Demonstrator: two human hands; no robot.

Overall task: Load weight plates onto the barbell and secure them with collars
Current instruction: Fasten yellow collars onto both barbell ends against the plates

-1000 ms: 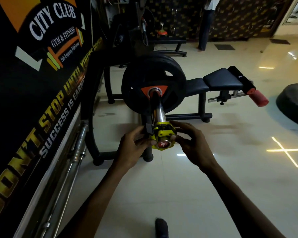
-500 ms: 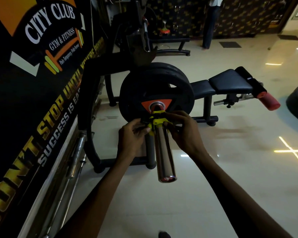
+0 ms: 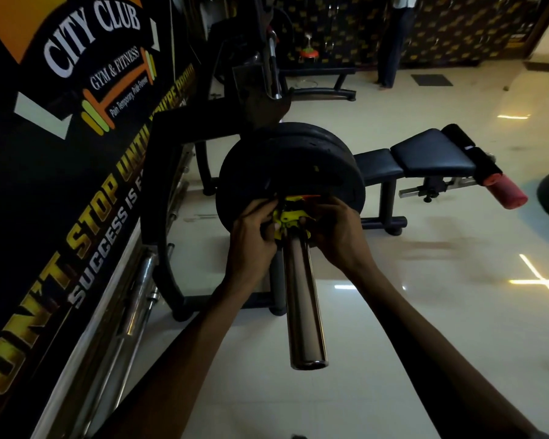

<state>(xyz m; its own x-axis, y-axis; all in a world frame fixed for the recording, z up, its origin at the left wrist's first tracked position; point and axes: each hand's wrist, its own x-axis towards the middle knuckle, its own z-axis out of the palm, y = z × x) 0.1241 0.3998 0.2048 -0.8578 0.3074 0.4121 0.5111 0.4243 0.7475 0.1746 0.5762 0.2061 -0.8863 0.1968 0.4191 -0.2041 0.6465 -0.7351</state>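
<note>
Yellow plastic clamp collar (image 3: 288,220) sat on the chrome steel barbell sleeve (image 3: 303,299), pushed up touching the face of the outer black round rubber-coated weight plate (image 3: 293,172), w/ a 2nd plate just behind it. Left hand (image 3: 254,236) gripped the collar's left side, fingers curled round it; right hand (image 3: 335,231) gripped the right side, fingers curled over the top by the lever. Whether the lever was latched: couldn't tell, fingers covered it.

Step in hand, by my read: seating + locking the collar on this end. To do it well: keep collar square to the sleeve, press flush to the plate so no gap, hold the body steady w/ left, snap lever fully down w/ right, then tug to check it doesn't slide. Risk: pinched finger between collar and plate.

Materials: sleeve was smooth, mirror-polished cylinder, hollow-looking at the near end, prob slippery. Plates were matte, thick discs w/ an orange patch near the hub. Collar was hard moulded plastic, blocky. Bar sat on a black steel rack (image 3: 159,198); black padded vinyl bench (image 3: 431,156) w/ red foam roller (image 3: 506,193) behind. Floor (image 3: 425,359) was glossy pale tile.
</note>
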